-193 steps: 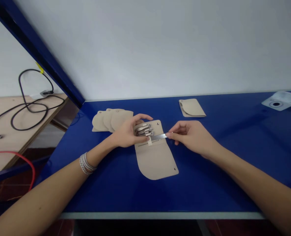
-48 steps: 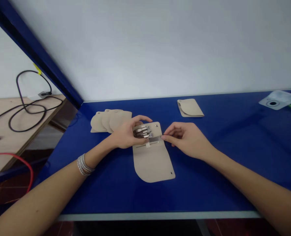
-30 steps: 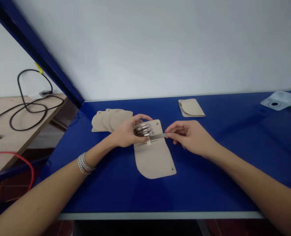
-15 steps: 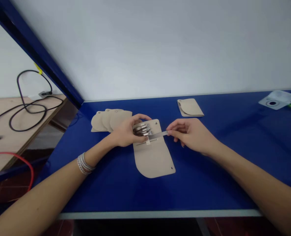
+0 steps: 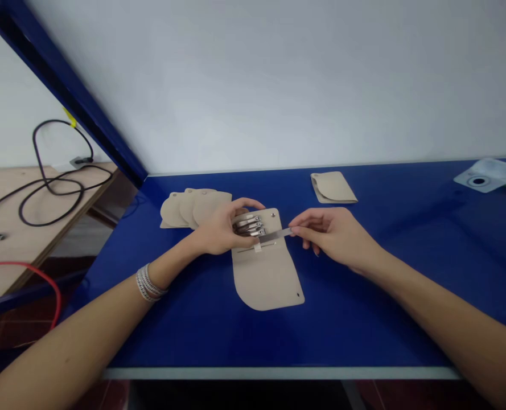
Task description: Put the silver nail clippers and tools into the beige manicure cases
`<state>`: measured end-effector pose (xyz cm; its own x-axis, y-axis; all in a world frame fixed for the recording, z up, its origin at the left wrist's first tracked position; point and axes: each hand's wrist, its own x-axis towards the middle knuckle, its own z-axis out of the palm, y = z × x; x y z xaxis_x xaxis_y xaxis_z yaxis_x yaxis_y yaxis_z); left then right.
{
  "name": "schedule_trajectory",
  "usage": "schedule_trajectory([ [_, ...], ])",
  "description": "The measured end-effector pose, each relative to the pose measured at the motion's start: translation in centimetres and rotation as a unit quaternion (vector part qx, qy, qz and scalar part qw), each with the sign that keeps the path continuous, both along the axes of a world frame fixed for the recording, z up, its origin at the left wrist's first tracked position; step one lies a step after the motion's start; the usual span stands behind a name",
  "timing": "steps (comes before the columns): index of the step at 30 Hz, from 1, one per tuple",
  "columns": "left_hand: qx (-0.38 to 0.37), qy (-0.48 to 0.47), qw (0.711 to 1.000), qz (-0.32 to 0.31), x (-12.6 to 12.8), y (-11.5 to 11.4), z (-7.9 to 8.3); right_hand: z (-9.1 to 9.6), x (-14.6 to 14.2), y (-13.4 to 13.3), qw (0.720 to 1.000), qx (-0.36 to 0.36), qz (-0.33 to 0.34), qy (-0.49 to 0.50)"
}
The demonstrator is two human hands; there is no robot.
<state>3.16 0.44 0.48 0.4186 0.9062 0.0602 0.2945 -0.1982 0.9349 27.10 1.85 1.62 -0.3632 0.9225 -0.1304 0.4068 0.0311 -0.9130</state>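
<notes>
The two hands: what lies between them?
In the head view, a flat metal strip spans from the left hand to the right hand, over part of the open beige case. Small clippers show there too.

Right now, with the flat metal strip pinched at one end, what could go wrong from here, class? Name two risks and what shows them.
1. The flat metal strip could twist or slip, since the right hand pinches it only near one end.
2. The thin metal rod lies close by on the open beige case, so a skewed strip might nudge it.
</notes>
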Motion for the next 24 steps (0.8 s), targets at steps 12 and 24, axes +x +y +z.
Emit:
schedule_trajectory([
  [12,0.001,0.031,0.999,0.017,0.0,0.0,0.4,-0.2,-0.5,0.0,0.999,0.021,0.026,0.025],
  [24,0.0,0.079,0.996,0.032,0.0,0.1,1.1,-1.7,-0.9,1.4,0.993,0.065,0.064,0.069],
])
